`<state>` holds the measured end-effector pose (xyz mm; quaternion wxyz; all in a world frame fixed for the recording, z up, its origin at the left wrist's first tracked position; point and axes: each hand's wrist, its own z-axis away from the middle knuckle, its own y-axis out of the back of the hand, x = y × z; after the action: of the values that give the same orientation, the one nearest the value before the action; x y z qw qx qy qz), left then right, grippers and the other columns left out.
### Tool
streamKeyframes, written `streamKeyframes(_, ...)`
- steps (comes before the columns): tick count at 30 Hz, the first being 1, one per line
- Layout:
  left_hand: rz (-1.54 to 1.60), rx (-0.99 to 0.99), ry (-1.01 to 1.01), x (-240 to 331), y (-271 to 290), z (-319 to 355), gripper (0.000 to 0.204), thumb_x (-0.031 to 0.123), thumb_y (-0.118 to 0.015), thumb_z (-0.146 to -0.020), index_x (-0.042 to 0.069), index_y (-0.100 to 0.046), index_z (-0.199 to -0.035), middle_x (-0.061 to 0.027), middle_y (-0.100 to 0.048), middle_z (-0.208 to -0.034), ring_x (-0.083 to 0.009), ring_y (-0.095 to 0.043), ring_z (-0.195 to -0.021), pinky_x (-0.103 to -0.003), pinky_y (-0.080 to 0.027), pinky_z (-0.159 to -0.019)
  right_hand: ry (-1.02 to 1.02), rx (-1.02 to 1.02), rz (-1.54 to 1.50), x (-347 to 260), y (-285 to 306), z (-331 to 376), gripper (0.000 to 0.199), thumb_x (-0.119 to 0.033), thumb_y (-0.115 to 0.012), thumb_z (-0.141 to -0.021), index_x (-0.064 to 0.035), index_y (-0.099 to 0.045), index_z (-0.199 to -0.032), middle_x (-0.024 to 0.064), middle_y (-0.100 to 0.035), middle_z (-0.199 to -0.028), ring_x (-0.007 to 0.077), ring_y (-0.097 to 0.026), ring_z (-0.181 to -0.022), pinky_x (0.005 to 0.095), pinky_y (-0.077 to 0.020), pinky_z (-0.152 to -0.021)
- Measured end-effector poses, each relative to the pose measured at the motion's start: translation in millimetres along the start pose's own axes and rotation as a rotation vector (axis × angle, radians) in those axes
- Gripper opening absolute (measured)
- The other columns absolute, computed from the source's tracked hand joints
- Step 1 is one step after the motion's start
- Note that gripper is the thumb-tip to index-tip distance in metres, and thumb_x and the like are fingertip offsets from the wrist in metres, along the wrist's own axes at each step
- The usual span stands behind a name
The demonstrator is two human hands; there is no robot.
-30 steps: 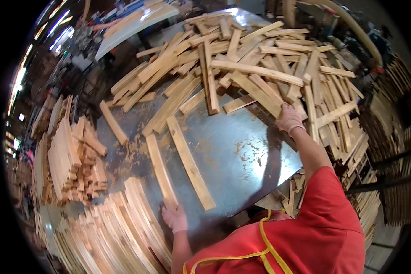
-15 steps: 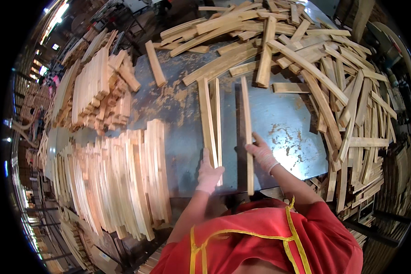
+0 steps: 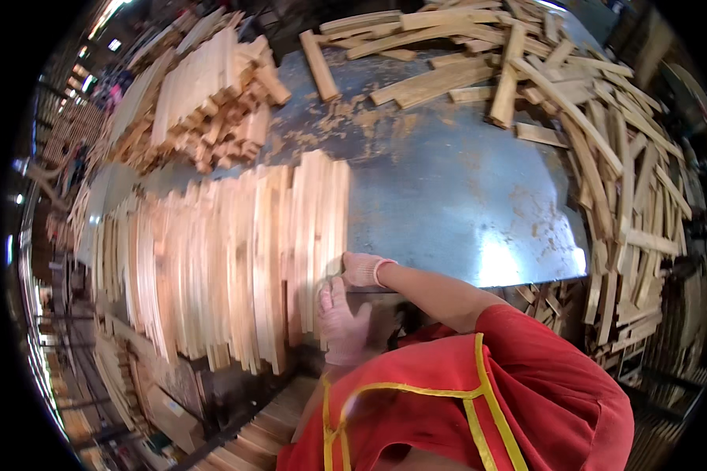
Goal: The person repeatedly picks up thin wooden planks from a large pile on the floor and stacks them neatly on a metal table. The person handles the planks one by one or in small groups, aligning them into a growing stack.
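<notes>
Wooden slats (image 3: 212,259) stand side by side in a long row on the left of the metal table. My right hand (image 3: 364,269), in a pale pink glove, reaches across to the row's right end. Its fingers are bent closely against the outermost slat (image 3: 340,208), near its lower end. Just below it, my left hand (image 3: 342,320), gloved alike, lies against the near ends of the last slats. Its fingers are stretched out and the thumb stands apart. Where the right fingertips meet the wood is partly hidden.
A stacked pile of slats (image 3: 204,94) stands behind the row. Loose, jumbled wooden strips (image 3: 573,118) cover the far and right parts of the blue-grey metal table (image 3: 448,188). More boards (image 3: 263,428) lie below the table's near edge.
Both hands have moved left, and the slats they held upright over the mid-table now stand at the row's right end. The left hand's fingers have spread. The view has shifted, too.
</notes>
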<state>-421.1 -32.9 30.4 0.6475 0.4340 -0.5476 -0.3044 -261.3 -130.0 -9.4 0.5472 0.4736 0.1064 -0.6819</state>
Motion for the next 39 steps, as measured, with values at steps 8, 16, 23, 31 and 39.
streamKeyframes(8, -0.121, -0.228, -0.03, 31.0, -11.4, 9.7, 0.091, 0.036, -0.073, -0.083, 0.005, -0.037, -0.16, -0.024, -0.034, -0.166, -0.0438, -0.037, -0.15, -0.051, -0.035, -0.122, -0.096, 0.593, -0.158, 132.6, 132.0, 154.6, 0.057, -0.039, -0.067, -0.085, -0.0033, -0.063, -0.13, 0.0273, -0.069, -0.127, 0.0428, -0.065, -0.12, 0.0484, -0.0504, -0.102)
streamKeyframes(16, -0.054, -0.492, -0.206, 122.5, -87.2, -12.7, 0.089, 0.039, -0.075, -0.08, 0.009, -0.044, -0.157, -0.02, -0.041, -0.162, -0.0425, -0.039, -0.147, -0.051, -0.036, -0.12, -0.846, 1.497, 0.098, 335.5, 325.1, 435.9, 0.073, -0.04, -0.077, -0.084, -0.0007, -0.057, -0.142, 0.0249, -0.067, -0.129, 0.0405, -0.062, -0.123, 0.0455, -0.0502, -0.104)
streamKeyframes(23, -0.059, -0.598, -0.328, 220.3, -108.7, -26.2, 0.085, 0.04, -0.073, -0.083, 0.006, -0.045, -0.155, -0.021, -0.049, -0.156, -0.0427, -0.049, -0.139, -0.05, -0.041, -0.116, -0.968, 1.323, 0.438, 429.7, 385.3, 460.6, 0.099, -0.059, -0.076, -0.082, -0.001, -0.044, -0.156, 0.0196, -0.057, -0.15, 0.0326, -0.053, -0.139, 0.0421, -0.0441, -0.115)
streamKeyframes(31, -0.089, -0.674, -0.446, 225.3, -116.1, -8.3, 0.074, 0.036, -0.075, -0.087, 0.004, -0.049, -0.148, -0.0209, -0.056, -0.144, -0.0425, -0.056, -0.129, -0.051, -0.048, -0.106, -0.686, 0.892, 0.343, 309.9, 373.4, 354.6, 0.096, -0.05, -0.081, -0.078, -0.0068, -0.042, -0.154, 0.0216, -0.07, -0.122, 0.0374, -0.067, -0.117, 0.0451, -0.0529, -0.101)
streamKeyframes(39, -0.028, -0.477, -0.46, 192.9, -109.4, -30.0, 0.077, 0.036, -0.076, -0.086, 0.003, -0.05, -0.149, -0.023, -0.053, -0.148, -0.042, -0.053, -0.134, -0.05, -0.045, -0.111, -0.484, 0.86, -0.065, 263.7, 206.3, 199.1, 0.106, -0.033, -0.075, -0.081, -0.0096, -0.016, -0.166, 0.029, -0.065, -0.131, 0.0452, -0.064, -0.12, 0.0488, -0.0521, -0.104)
